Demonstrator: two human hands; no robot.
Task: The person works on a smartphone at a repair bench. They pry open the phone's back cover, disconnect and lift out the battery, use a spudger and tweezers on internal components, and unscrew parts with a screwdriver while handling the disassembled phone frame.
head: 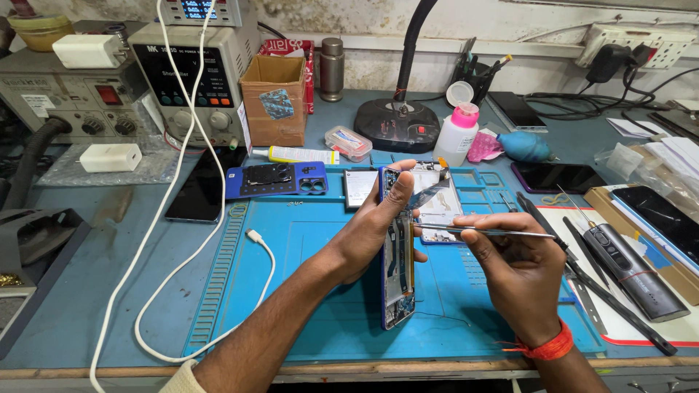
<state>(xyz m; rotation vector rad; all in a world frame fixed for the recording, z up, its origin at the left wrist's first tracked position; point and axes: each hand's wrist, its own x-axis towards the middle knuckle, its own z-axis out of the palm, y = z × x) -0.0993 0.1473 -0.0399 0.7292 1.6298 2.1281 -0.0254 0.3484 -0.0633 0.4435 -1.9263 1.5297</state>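
Observation:
My left hand grips an opened blue phone, held on its edge above the blue work mat, with its inner parts facing right. My right hand pinches metal tweezers whose tips point left and touch the phone's inside near its upper half. A shiny strip sticks out from the phone's top by my left fingers. The phone's blue back cover lies flat at the mat's far left edge.
A white cable runs from the power supply to the mat. A cardboard box, lamp base, pink-capped bottle, dark phones and an electric screwdriver surround the work area.

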